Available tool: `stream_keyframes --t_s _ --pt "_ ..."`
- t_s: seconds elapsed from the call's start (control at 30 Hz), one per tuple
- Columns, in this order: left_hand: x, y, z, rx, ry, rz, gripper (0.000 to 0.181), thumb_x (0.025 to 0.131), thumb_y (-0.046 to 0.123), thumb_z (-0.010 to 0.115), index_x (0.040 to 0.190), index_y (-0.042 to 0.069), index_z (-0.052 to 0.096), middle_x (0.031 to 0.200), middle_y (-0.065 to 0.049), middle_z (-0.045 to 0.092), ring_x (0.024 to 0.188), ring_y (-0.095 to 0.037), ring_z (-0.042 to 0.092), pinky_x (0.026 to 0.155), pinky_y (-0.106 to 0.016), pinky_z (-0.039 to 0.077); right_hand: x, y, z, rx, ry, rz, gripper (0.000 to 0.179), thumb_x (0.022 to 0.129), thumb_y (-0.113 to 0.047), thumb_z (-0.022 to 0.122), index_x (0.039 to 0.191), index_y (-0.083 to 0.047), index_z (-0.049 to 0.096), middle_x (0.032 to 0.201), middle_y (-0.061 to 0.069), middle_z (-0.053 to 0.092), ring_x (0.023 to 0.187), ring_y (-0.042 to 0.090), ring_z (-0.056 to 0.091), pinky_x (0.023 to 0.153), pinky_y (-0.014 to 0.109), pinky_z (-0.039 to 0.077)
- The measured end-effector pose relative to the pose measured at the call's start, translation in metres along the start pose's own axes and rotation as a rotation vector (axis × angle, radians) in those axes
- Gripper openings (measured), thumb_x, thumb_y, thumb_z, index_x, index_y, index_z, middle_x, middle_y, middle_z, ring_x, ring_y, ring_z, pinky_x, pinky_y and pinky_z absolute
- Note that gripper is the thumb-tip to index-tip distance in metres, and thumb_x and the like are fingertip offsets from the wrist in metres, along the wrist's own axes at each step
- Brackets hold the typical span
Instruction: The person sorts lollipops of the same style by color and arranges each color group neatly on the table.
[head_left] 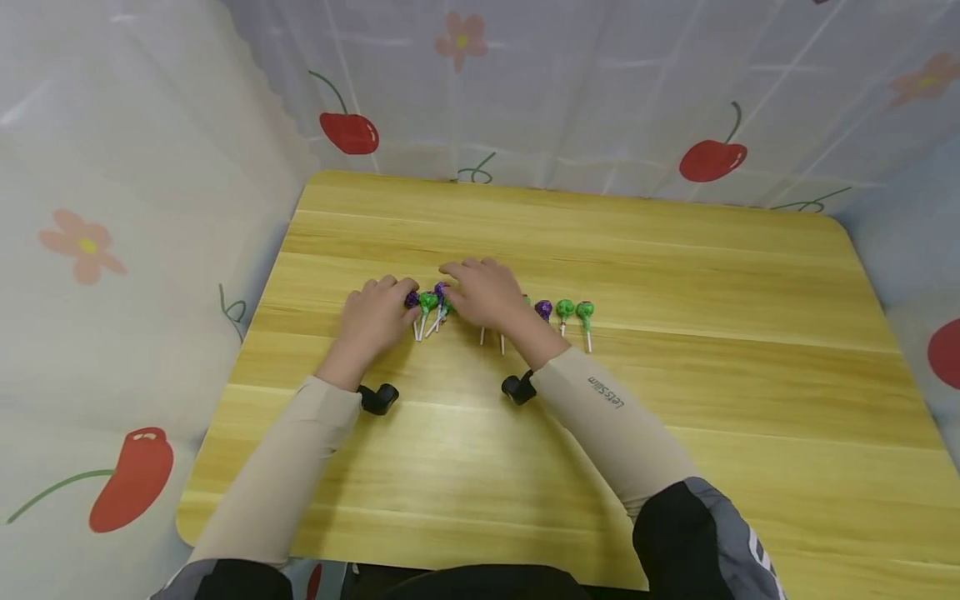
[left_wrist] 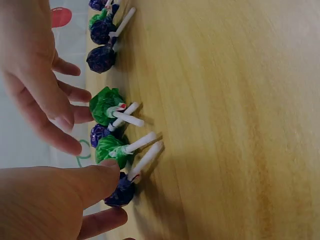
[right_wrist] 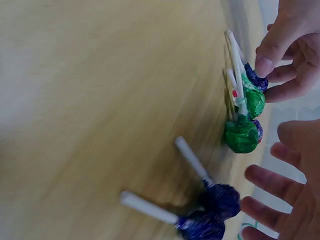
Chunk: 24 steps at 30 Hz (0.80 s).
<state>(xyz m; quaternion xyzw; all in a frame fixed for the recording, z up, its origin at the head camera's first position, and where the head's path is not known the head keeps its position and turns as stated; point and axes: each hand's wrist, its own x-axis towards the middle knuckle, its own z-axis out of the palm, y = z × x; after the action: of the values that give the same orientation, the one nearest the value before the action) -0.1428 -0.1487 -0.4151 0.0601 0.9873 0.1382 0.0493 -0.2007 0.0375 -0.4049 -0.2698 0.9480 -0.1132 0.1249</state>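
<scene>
My left hand [head_left: 377, 315] pinches the dark purple lollipop [left_wrist: 120, 191] at the left end of a row between thumb and fingers. Beside it lie a green lollipop [left_wrist: 111, 149], a second purple one [left_wrist: 99, 134] and another green one [left_wrist: 106, 106], bunched with their white sticks toward me, some crossing. Over this bunch's right side, my right hand [head_left: 486, 293] has its fingers loosely spread, fingertips right at the nearer green wrapper in the left wrist view. Two dark purple lollipops [right_wrist: 220, 201] lie below the right fingers in the right wrist view.
Farther right in the row are a purple lollipop [head_left: 543, 309] and two green ones, one at the end [head_left: 585, 309]. All lie on a wooden table [head_left: 450, 467]. Black wrist cameras [head_left: 378, 399] hang under both wrists. A patterned curtain [head_left: 562, 100] runs behind the table.
</scene>
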Motion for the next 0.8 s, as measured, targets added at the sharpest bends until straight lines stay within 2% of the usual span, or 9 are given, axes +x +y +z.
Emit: stream_keyframes --t_s 0.2,0.4,0.63,0.8 --pt "0.007 0.000 0.006 -0.002 -0.009 -0.019 0.033 0.097 0.031 0.065 0.125 0.015 0.061 0.115 -0.011 0.067 0.100 -0.036 0.062 0.083 -0.054 0.050 0.011 -0.007 0.003 -0.020 -0.041 0.009 0.041 0.105 -0.037 0.044 0.146 -0.030 0.049 0.144 0.003 0.054 0.133 0.037 0.045 0.108 0.061 0.036" --pt "0.009 -0.002 0.010 -0.001 0.036 -0.015 0.021 0.097 0.024 0.063 0.115 0.015 0.063 0.104 -0.009 0.068 0.089 -0.033 0.062 0.075 -0.049 0.050 0.015 -0.009 0.007 -0.058 -0.030 0.002 0.033 0.104 -0.034 0.050 0.134 -0.028 0.060 0.130 0.002 0.061 0.118 0.032 0.052 0.101 0.056 0.042" --pt "0.009 -0.004 0.012 -0.028 0.053 -0.040 0.028 0.097 0.025 0.062 0.121 0.011 0.063 0.109 -0.011 0.070 0.093 -0.033 0.063 0.077 -0.049 0.051 0.019 -0.010 0.012 -0.081 -0.014 0.008 0.028 0.101 -0.034 0.055 0.127 -0.028 0.065 0.126 0.001 0.064 0.115 0.031 0.053 0.098 0.054 0.044" --pt "0.009 -0.009 0.006 -0.037 0.066 -0.060 0.028 0.096 0.026 0.065 0.118 0.008 0.066 0.107 -0.012 0.072 0.094 -0.035 0.066 0.077 -0.050 0.052 0.019 -0.011 0.014 -0.084 0.006 0.004 0.027 0.100 -0.035 0.057 0.125 -0.027 0.066 0.122 0.000 0.066 0.114 0.031 0.055 0.096 0.053 0.046"
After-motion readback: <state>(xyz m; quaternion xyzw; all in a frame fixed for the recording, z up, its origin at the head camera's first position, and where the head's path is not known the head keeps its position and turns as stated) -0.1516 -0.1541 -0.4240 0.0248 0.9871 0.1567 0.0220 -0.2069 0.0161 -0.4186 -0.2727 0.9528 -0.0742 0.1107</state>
